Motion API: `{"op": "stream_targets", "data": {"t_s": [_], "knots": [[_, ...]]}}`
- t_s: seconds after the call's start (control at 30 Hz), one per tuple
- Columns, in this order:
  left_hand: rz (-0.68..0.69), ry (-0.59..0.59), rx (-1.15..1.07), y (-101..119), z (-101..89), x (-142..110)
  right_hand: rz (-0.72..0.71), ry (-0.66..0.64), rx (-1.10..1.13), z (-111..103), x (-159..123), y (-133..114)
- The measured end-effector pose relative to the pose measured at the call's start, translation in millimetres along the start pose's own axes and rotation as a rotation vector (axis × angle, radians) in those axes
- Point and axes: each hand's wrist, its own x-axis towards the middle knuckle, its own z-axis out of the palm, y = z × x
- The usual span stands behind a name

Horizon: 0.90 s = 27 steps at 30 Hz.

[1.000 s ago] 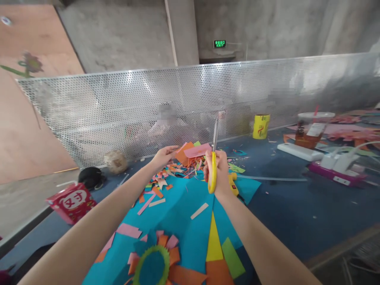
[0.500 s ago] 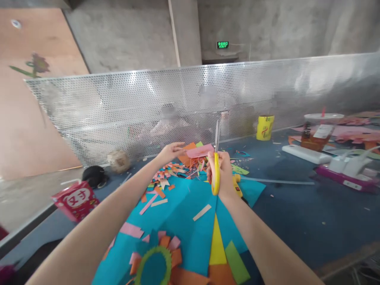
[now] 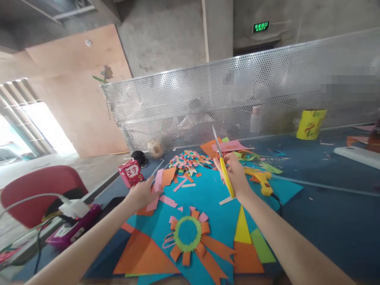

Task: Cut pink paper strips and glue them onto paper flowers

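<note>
My right hand [image 3: 236,174] grips a pair of scissors with yellow handles [image 3: 227,178], its blades pointing up and away. My left hand [image 3: 144,194] is at the left edge of the blue paper [image 3: 208,194], fingers apart over a pink paper strip [image 3: 158,180] and next to an orange paper piece [image 3: 169,176]. Whether the fingertips touch the strip is hard to see. Between my arms lies a paper rosette with a green ring [image 3: 198,233], orange and pink loops and two orange tails. Beyond it are finished-looking pink and orange fringed rosettes [image 3: 190,158].
A yellow glue gun [image 3: 261,180] with a black cord lies right of my right hand. A red drink carton [image 3: 130,173], black round object [image 3: 139,157] and purple power strip [image 3: 71,227] are on the left. A yellow container [image 3: 311,124] stands before the perforated metal screen [image 3: 166,107].
My left hand has come back from the far paper pile to the pink strips at the left. My right hand still holds the scissors, now tilted left. The view has turned left.
</note>
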Motion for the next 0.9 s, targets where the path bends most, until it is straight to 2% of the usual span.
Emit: {"op": "stream_targets", "data": {"t_s": [0.1, 0.37, 0.47, 0.57, 0.73, 0.9], "knots": [[-0.018, 0.029, 0.056, -1.7, 10.3, 0.1, -0.026, -0.035, -0.058, 1.9, -2.9, 3.5], [0.032, 0.148, -0.457, -19.4, 15.7, 8.8, -0.041, -0.038, -0.154, -0.3, 0.1, 15.3], [0.013, 0.132, -0.602, -18.4, 9.9, 9.4, -0.036, -0.052, -0.172, 0.2, 0.0, 14.1], [0.019, 0.068, -0.724, -15.1, 1.6, 9.6, -0.034, -0.076, -0.184, 0.6, -1.8, 8.3], [0.066, 0.033, -0.683, -14.6, -11.0, 9.6, -0.024, -0.122, -0.196, 1.2, -4.6, 2.0], [0.004, 0.168, -0.582, -14.2, -22.2, 9.4, -0.014, -0.136, -0.204, 4.7, -4.3, 6.4]]}}
